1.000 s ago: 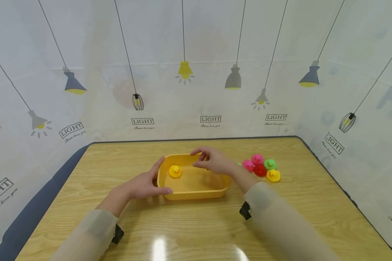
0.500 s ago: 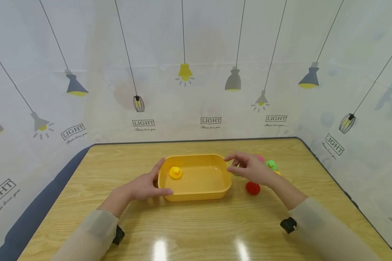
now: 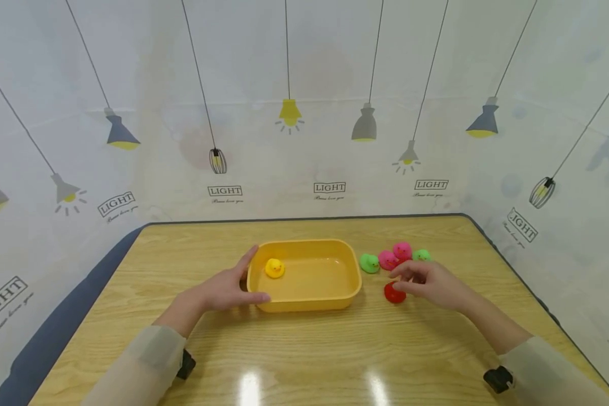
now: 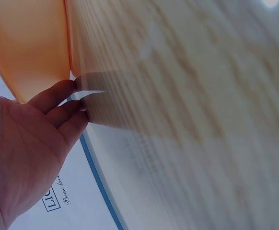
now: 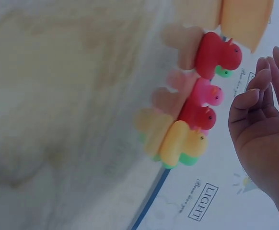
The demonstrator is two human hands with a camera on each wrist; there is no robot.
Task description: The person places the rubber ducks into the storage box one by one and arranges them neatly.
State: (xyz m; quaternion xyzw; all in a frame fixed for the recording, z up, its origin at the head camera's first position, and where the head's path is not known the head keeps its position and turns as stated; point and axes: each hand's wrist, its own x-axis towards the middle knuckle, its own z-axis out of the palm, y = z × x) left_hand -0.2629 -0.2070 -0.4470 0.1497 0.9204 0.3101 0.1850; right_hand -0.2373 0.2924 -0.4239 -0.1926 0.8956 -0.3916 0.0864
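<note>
A yellow plastic basin (image 3: 304, 305) stands on the table with one yellow rubber duck (image 3: 274, 268) inside, near its left end. My left hand (image 3: 226, 288) spans the basin's left end, thumb on the near rim and fingers along the outer side. In the left wrist view those fingers (image 4: 58, 100) look extended and loosely bent. Over the front red rubber duck (image 3: 393, 294) hovers my right hand (image 3: 436, 286), fingers loosely bent. The right wrist view shows that hand (image 5: 264, 115) holding nothing, apart from the red duck (image 5: 216, 55).
Right of the basin sits a green duck (image 3: 370, 263). Pink ducks (image 3: 402, 251), another green duck (image 3: 422, 255) and a second red duck (image 5: 197, 115) cluster beyond my right hand. A yellow duck (image 5: 180, 143) shows in the right wrist view. A printed curtain (image 3: 304, 141) surrounds the table (image 3: 304, 361).
My right hand has moved from above the basin rightward and toward me, to the front red duck. My left hand, the basin and the duck inside have stayed in place.
</note>
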